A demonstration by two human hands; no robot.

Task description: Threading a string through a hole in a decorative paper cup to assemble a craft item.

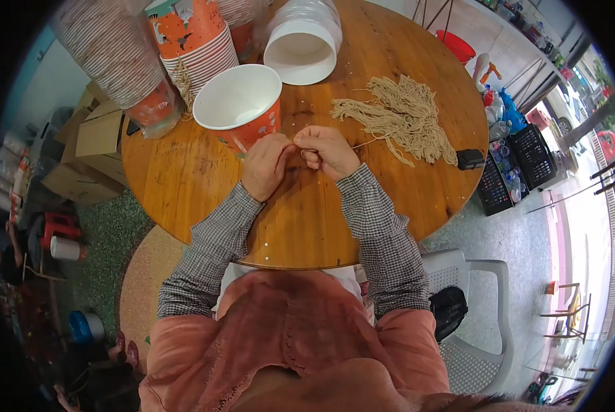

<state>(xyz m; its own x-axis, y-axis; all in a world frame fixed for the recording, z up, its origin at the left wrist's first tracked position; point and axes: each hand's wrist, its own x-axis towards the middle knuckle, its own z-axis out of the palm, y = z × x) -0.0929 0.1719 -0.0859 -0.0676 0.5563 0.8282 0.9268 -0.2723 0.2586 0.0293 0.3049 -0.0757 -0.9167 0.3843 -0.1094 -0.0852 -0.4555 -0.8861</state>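
Observation:
Close together over the wooden table (307, 233), my two hands meet just right of an orange paper bucket (261, 128) with a white inside. My right hand (326, 150) pinches a thin tan string (363, 143), which trails off to the right. The fingers of my left hand (266, 167) are closed near the same spot, beside the bucket's lower side; what they grip is hidden. To the right lies a loose heap of tan strings (410, 117).
Stacked orange paper buckets (194, 51) and a plastic-wrapped stack (108, 55) stand at the back left. A white bucket stack (300, 58) lies on its side at the back. Near the right edge sits a small black box (469, 159). A grey plastic chair (486, 309) stands right.

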